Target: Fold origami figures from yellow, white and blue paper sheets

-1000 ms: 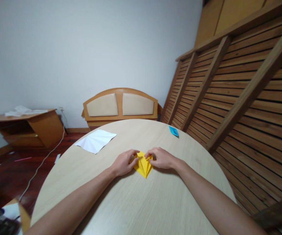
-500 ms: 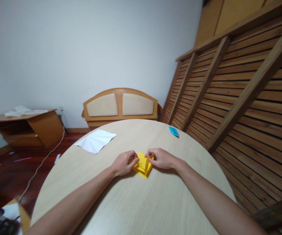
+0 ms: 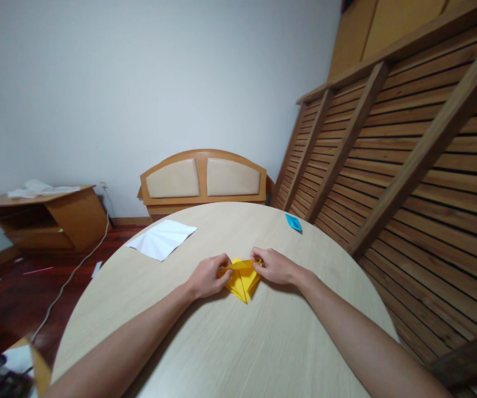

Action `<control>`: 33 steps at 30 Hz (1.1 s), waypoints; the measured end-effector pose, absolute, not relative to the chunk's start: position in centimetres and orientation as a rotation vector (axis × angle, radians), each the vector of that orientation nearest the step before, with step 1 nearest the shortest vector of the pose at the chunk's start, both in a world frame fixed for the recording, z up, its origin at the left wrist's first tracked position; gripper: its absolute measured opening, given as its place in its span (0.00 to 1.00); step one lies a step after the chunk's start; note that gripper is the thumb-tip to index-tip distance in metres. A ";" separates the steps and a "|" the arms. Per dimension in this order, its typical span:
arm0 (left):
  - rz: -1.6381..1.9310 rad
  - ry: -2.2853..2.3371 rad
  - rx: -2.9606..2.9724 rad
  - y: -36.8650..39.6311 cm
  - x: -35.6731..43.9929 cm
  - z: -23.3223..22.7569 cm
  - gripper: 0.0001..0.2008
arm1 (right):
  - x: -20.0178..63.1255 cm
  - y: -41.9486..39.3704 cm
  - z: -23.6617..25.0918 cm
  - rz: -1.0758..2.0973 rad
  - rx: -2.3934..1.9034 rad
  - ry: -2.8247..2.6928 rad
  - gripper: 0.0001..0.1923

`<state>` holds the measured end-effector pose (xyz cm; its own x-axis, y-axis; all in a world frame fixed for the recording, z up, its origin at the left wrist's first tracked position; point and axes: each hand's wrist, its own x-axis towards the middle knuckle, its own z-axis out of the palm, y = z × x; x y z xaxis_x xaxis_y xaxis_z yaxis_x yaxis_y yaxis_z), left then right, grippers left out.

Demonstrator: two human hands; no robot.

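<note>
You're pinching the yellow folded paper [image 3: 241, 279], pointed toward you.
Left hand [image 3: 207, 276] and right hand [image 3: 274, 267] are gripping its top corners mid-table [image 3: 221, 342], edges well clear.

Around the yellow paper [image 3: 242, 281] the bench [image 3: 238, 342] is mostly bare. On the near side of the paper the wood runs free to the bench edge, crossed only by the two forearms. Beyond it to the left lies a white sheet [image 3: 161, 238], well apart; beyond it to the right a blue piece [image 3: 293, 222] sits near the rim. Between those two, past the paper, the surface is open. Slatted panels [image 3: 408, 160] lean just beyond the right rim.
</note>
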<state>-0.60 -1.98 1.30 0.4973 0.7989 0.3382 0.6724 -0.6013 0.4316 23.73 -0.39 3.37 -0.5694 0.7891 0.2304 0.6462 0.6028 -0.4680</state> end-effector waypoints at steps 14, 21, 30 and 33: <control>1.006 1.410 2.260 -1.4 0.2 0.4 0.03 | 23.0 -0.4 3.1 0.323 -1.284 -2.366 0.05; 1.094 1.471 2.220 -1.1 0.2 0.3 0.05 | 22.6 -0.4 2.7 0.310 -1.302 -2.350 0.06; 1.057 1.552 2.144 -1.4 0.3 0.2 0.13 | 22.3 -0.5 2.7 0.360 -1.297 -2.336 0.07; 1.017 1.582 2.128 -1.5 0.3 0.3 0.14 | 22.2 -0.5 2.7 0.361 -1.295 -2.333 0.07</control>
